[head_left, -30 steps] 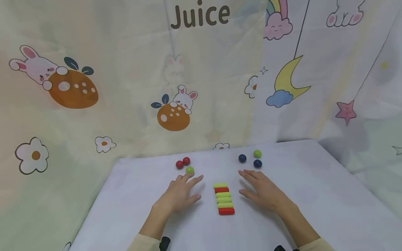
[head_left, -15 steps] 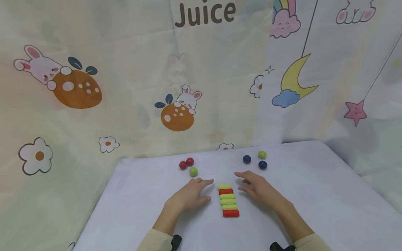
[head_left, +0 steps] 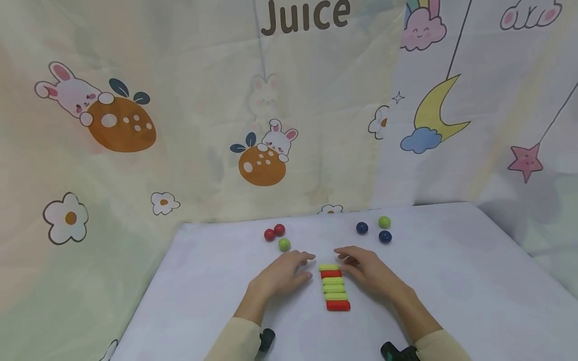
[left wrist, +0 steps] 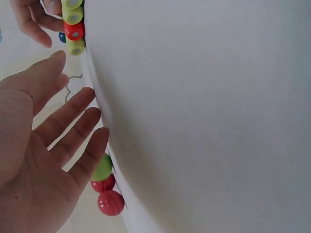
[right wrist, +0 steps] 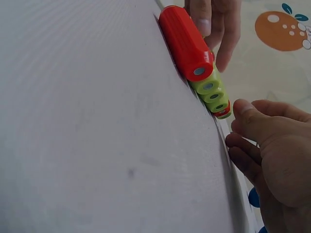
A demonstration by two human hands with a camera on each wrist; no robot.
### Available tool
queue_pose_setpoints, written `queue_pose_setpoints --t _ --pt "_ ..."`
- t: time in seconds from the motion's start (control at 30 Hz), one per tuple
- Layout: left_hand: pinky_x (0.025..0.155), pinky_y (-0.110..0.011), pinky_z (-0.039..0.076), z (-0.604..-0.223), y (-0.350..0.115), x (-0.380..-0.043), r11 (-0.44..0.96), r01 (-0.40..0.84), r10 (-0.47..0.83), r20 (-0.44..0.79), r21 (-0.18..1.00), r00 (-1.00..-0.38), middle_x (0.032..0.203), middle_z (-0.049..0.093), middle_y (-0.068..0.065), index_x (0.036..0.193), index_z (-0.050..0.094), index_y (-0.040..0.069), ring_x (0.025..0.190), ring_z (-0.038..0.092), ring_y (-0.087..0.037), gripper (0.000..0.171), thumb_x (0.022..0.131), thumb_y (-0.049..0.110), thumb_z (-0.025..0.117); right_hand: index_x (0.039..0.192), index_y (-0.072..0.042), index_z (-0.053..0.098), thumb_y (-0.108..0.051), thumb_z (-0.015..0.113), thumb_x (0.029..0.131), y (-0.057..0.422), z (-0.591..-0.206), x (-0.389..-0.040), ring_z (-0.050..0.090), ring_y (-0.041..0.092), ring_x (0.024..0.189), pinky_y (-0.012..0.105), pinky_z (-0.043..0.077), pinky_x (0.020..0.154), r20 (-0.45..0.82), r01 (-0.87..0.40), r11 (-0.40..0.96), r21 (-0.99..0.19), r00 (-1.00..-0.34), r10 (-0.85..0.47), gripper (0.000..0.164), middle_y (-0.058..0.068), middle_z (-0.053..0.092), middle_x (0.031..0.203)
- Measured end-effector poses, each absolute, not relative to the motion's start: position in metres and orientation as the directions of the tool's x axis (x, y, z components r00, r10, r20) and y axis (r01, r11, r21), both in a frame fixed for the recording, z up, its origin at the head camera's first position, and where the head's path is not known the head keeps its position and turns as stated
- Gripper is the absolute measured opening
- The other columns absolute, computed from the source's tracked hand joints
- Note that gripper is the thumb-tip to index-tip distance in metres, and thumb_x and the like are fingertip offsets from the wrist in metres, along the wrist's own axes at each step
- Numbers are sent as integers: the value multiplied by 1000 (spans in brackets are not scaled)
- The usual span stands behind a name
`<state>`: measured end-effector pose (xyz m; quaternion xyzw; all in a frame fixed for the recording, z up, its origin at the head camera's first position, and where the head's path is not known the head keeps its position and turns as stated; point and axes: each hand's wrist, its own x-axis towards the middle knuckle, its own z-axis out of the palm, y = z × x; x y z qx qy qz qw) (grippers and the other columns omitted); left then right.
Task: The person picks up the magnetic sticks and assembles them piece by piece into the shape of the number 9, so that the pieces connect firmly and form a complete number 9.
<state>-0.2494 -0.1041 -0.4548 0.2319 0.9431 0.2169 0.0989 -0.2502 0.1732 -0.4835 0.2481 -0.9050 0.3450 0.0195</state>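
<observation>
A column of short plastic rods, several yellow-green (head_left: 334, 289) and two red (head_left: 338, 305), lies side by side on the white table. In the right wrist view, grey discs show in the ends of the red rod (right wrist: 184, 41) and the others. My left hand (head_left: 281, 275) hovers left of the column's far end, fingers relaxed and holding nothing. Across from it, my right hand (head_left: 369, 269) has loosely bent fingers, its thumb close to the farthest rods. Beyond the left hand sit two red balls (head_left: 269, 234) and a green ball (head_left: 284, 244).
Two dark blue balls (head_left: 385, 236) and another green ball (head_left: 385, 222) sit at the back right of the white table (head_left: 217, 281). Behind the table hangs a cloth backdrop (head_left: 198, 125) printed with rabbits, flowers and a moon.
Both hands have drawn inward toward the far end of the rods; the left has moved away from the green ball. The head view has shifted slightly. Rods and balls keep their arrangement.
</observation>
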Motion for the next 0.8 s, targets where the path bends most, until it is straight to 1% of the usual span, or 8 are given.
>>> queue_pose_setpoints --t 0.13,0.3,0.57,0.8 --pt "110 -44 46 -454 -96 -252 779 390 481 -68 490 -874 129 66 5 142 61 28 127 56 -17 43 100 32 68 139 -16 62 -12 72 95 171 -483 -253 67 11 105 36 56 95 208 -481 618 -621 -862 -462 46 -4 71 121" --pt "107 -42 48 -456 -87 -257 753 394 486 -43 527 -873 123 67 4 136 65 24 121 59 -17 35 101 25 66 133 -17 66 -13 73 96 168 -484 -256 67 8 103 33 56 95 201 -483 613 -625 -859 -471 38 -8 72 117" --pt "102 -39 50 -459 -80 -264 747 367 476 -60 555 -877 117 66 7 129 70 25 113 58 -12 30 99 25 69 122 -18 71 -13 73 95 168 -489 -260 67 9 99 33 57 92 241 -524 599 -606 -838 -489 28 -9 72 110" --pt "102 -39 51 -461 -76 -268 740 328 452 -74 588 -889 114 65 8 126 72 26 112 58 -12 27 99 25 69 114 -26 73 -18 72 97 167 -493 -265 63 5 97 31 56 91 228 -506 588 -632 -845 -483 19 -16 70 106"
